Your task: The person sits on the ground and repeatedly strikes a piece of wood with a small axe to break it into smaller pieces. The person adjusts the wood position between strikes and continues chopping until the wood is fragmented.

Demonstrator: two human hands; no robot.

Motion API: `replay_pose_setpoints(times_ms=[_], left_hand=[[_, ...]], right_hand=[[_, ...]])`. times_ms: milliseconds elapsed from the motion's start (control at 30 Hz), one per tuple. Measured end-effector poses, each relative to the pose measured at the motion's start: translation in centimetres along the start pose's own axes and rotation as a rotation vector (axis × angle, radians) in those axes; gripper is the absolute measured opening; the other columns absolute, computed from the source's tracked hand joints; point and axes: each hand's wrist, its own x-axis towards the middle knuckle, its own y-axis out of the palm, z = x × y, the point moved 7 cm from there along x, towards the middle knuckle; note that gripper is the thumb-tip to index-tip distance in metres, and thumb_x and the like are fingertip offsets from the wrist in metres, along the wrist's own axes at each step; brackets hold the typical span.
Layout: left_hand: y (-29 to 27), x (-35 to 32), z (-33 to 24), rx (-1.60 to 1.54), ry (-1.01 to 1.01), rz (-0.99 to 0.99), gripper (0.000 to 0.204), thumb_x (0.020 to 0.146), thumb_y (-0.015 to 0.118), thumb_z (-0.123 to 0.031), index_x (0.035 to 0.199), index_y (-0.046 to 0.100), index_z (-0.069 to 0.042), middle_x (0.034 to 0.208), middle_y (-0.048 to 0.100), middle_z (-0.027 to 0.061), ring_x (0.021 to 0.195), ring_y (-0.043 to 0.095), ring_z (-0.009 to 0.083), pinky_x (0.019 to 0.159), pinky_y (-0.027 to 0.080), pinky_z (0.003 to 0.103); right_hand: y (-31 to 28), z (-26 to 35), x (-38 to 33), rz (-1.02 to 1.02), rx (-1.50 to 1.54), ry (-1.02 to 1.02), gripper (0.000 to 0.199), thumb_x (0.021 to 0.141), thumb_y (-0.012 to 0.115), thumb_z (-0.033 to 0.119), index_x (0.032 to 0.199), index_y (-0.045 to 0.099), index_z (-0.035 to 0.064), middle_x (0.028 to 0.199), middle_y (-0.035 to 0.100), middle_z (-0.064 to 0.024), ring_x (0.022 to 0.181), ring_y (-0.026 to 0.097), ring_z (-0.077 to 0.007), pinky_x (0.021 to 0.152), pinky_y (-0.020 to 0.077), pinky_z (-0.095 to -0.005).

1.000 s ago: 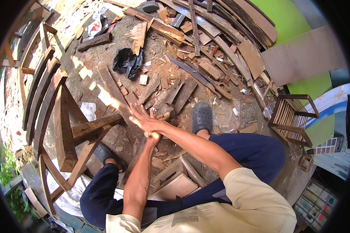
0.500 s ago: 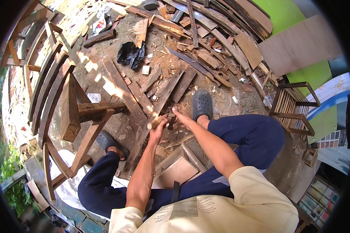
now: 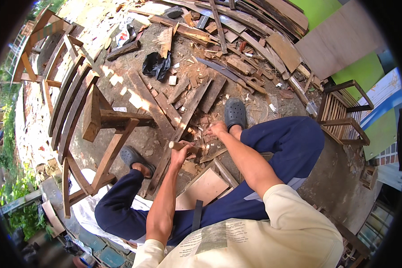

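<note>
My left hand (image 3: 179, 154) is closed round a pale round wooden tool handle (image 3: 175, 145), whose butt points left. The tool's far end is hard to make out against the scraps. Just right of it and farther out, my right hand (image 3: 217, 128) has its fingers curled together; whatever they may hold is too small to name. Beneath and beside both hands, wood chips and small offcuts cover the ground. A long dark plank (image 3: 190, 111) slants past the left hand, with a shorter board (image 3: 214, 93) along its far side.
On the left stands a wooden frame with curved slats (image 3: 71, 102). A handsaw (image 3: 223, 71) lies beyond my right shoe (image 3: 235, 113). A black plastic bag (image 3: 155, 66) sits farther off. Stacked boards (image 3: 254, 27) fill the back; a slatted crate (image 3: 344, 111) stands right.
My right hand has curled its fingers and shifted slightly right. The left hand has moved slightly down, still round the handle. The whole view has shifted a little.
</note>
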Motion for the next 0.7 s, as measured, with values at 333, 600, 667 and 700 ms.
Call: replay_pose_setpoints(times_ms=[333,600,667,700], left_hand=[[1.3,0.0,-3.6,0.043,0.088,0.068,0.012,0.087,0.059,-0.013,0.094,0.064,-0.005,0.112,0.071,0.0103,0.100,0.066,0.0214,0.083,0.056,0.038],[3.5,2.8,-7.2,0.743,0.169,-0.169,0.039,0.078,0.069,-0.039,0.090,0.072,-0.002,0.087,0.072,0.0221,0.084,0.070,0.0371,0.077,0.052,0.045],[5.0,3.8,-8.4,0.852,0.192,-0.164,0.037,0.081,0.065,-0.037,0.090,0.072,-0.002,0.090,0.070,0.0256,0.090,0.069,0.0409,0.078,0.052,0.048],[5.9,4.0,-9.3,0.876,0.199,-0.105,0.035,0.082,0.062,-0.035,0.092,0.072,-0.003,0.090,0.070,0.0263,0.091,0.068,0.0425,0.079,0.053,0.049]], right_hand=[[0.9,-0.5,-5.7,0.412,-0.070,0.113,0.025,0.096,0.058,0.019,0.116,0.065,0.0058,0.114,0.066,-0.0120,0.099,0.067,-0.0276,0.078,0.0600,-0.0445],[-0.6,11.0,-8.5,0.026,-0.050,-0.624,0.058,0.094,0.056,0.057,0.106,0.069,0.0025,0.102,0.072,-0.0130,0.095,0.068,-0.0275,0.087,0.0516,-0.0384],[0.3,14.4,-11.5,0.103,-0.118,-0.765,0.064,0.092,0.056,0.063,0.106,0.069,0.0023,0.105,0.071,-0.0139,0.097,0.068,-0.0290,0.089,0.0505,-0.0384],[0.3,15.8,-12.6,0.094,-0.217,-0.825,0.065,0.091,0.056,0.064,0.106,0.069,0.0025,0.105,0.071,-0.0144,0.099,0.068,-0.0297,0.090,0.0505,-0.0389]])
